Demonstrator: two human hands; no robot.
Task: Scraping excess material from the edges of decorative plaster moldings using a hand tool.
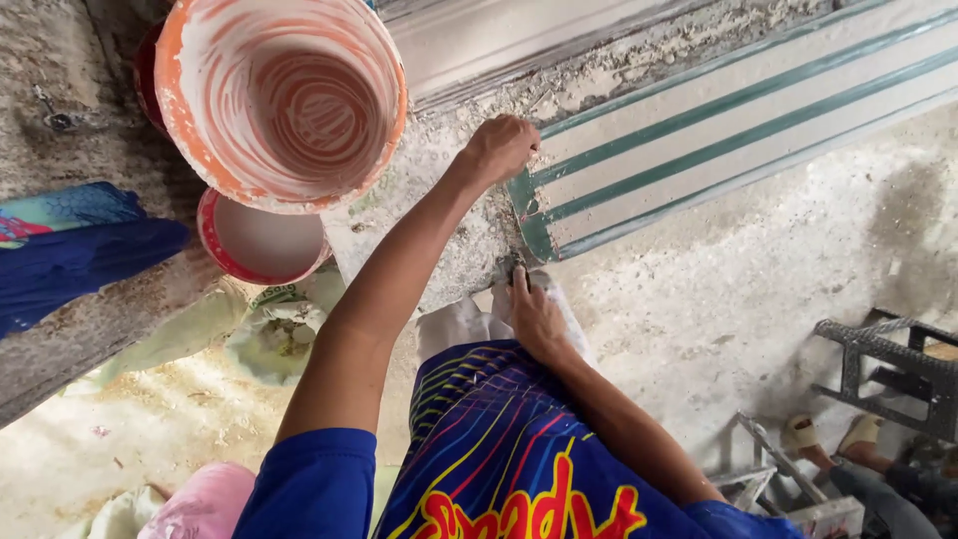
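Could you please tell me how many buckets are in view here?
3: a large orange bucket at top, a smaller red bucket below it, and a dark red one mostly hidden behind the orange one.

A rough grey concrete floor [758, 260], dusted with pale plaster, is seen under soft daylight. At the lower right a dark woven plastic stool [888, 364] is set beside a grey metal ladder frame [778, 469]. A crumpled pale green sack [274, 334] is laid at the left, near a blue cloth [70, 260] draped over a rough grey ledge [60, 339].
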